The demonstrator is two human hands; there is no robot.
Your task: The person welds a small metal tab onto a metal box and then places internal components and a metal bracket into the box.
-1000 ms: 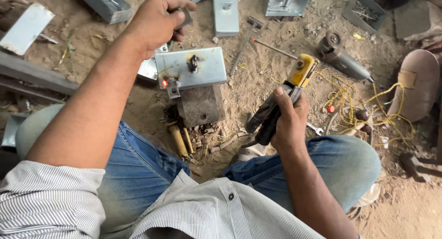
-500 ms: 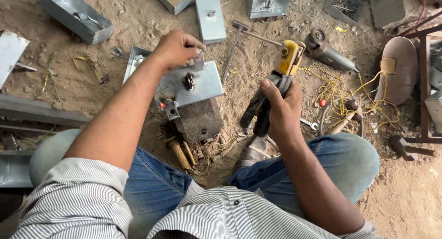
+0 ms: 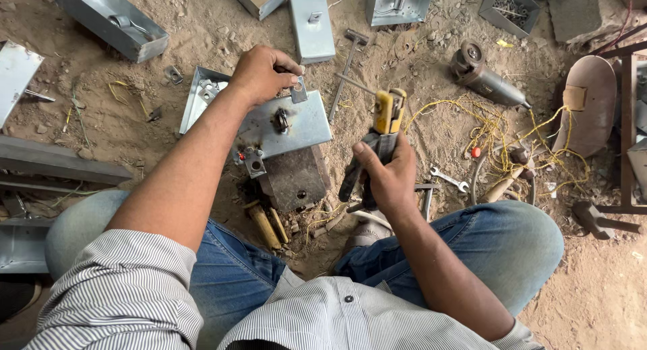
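My left hand [image 3: 264,73] pinches a small metal bracket [image 3: 298,90] against the far edge of a grey sheet-metal box [image 3: 296,126]. That box rests on a dark steel block [image 3: 296,178] on the sandy ground between my knees. Another small bracket [image 3: 255,163] with a red spot beside it sits at the box's near left corner. My right hand [image 3: 389,175] grips a yellow-headed electrode holder [image 3: 384,131] by its dark handles, raised to the right of the box and apart from it.
Several more grey metal boxes lie around: far left [image 3: 111,19], top centre [image 3: 311,25], top right [image 3: 399,3]. An angle grinder [image 3: 484,77], yellow wire [image 3: 499,131], a spanner [image 3: 450,180] and a hammer [image 3: 347,70] lie right of the work. Steel bars [image 3: 54,162] lie left.
My left hand came back from the far ground to the box's far edge with the small bracket. The right hand stayed raised with the holder, shifting slightly.
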